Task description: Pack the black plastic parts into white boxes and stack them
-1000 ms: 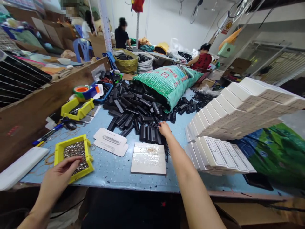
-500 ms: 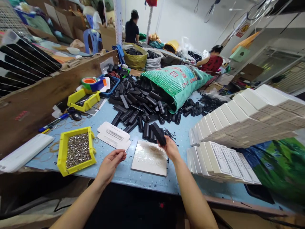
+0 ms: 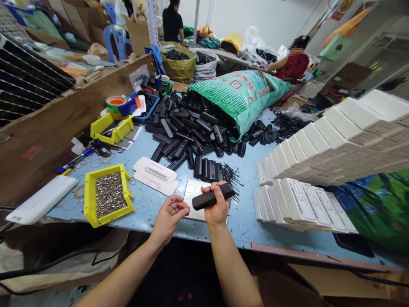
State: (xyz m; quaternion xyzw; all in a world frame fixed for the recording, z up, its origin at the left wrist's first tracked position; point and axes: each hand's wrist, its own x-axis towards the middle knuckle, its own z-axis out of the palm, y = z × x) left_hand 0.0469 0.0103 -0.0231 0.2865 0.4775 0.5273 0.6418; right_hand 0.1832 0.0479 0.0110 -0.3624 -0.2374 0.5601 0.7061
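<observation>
My right hand [image 3: 217,209] grips a black ribbed plastic bar [image 3: 212,196], held level above the front of the blue table [image 3: 153,209]. My left hand [image 3: 169,215] is just left of the bar's end, its fingers pinched together on something too small to make out. Under both hands lies a white tile [image 3: 193,192]. A yellow tray of small metal screws [image 3: 108,195] sits to the left. Behind the tile stands a short row of black bars [image 3: 209,169], and beyond it a big heap of the same bars [image 3: 185,128].
A green woven sack [image 3: 246,100] spills bars at the back. Stacks of white boxes [image 3: 322,145] fill the right side. White card sleeves [image 3: 155,175], a yellow bin [image 3: 111,128], tape rolls [image 3: 118,103] and a wooden partition [image 3: 64,128] lie left. People work at far tables.
My right hand took a black bar from the row and drew it back toward me over the tile. My left hand left the screw tray and came beside it, fingers pinched.
</observation>
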